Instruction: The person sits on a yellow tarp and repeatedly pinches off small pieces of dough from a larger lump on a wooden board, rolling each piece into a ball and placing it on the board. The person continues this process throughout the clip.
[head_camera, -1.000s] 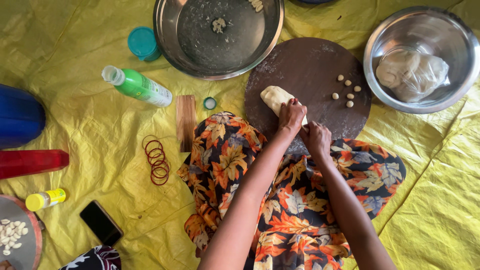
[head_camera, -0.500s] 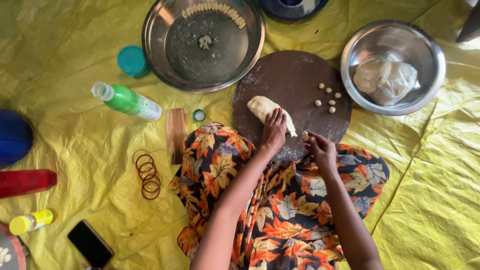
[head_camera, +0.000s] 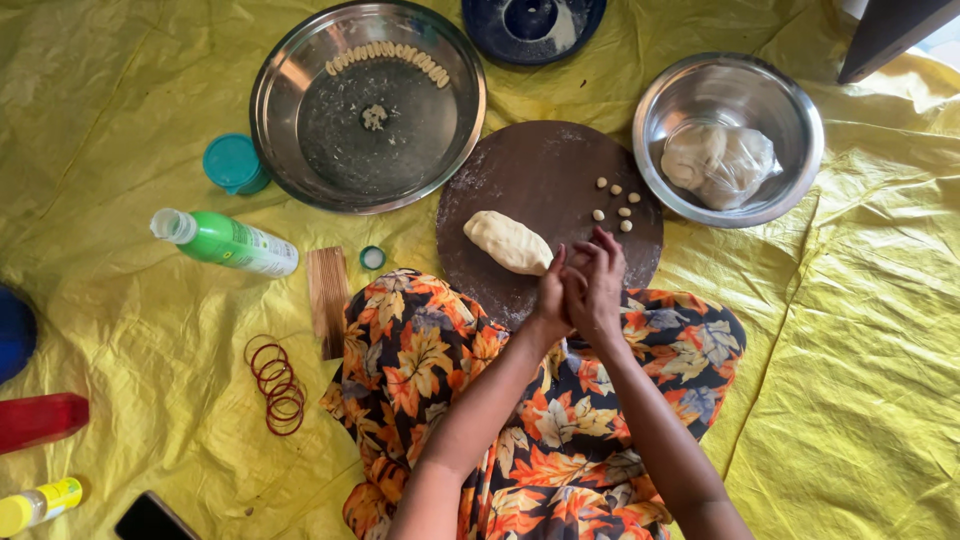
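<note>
Two hands, left hand (head_camera: 553, 293) and right hand (head_camera: 598, 280), pressed together palm to palm over the round board (head_camera: 520, 170), apparently rolling a hidden bit; dough log (head_camera: 507, 242) just beside; five dough balls (head_camera: 614, 200) set aside.

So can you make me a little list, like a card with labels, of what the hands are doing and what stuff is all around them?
Left hand: pressed against the right hand, palms together over the board's near edge
Between palms: hidden, cannot tell
Round brown board: holds a dough log and small dough balls
Big steel plate: row of shaped pieces along the far rim
Steel bowl: bagged dough
On yellow sheet: green bottle, teal lid, red bangles, wooden block
</note>
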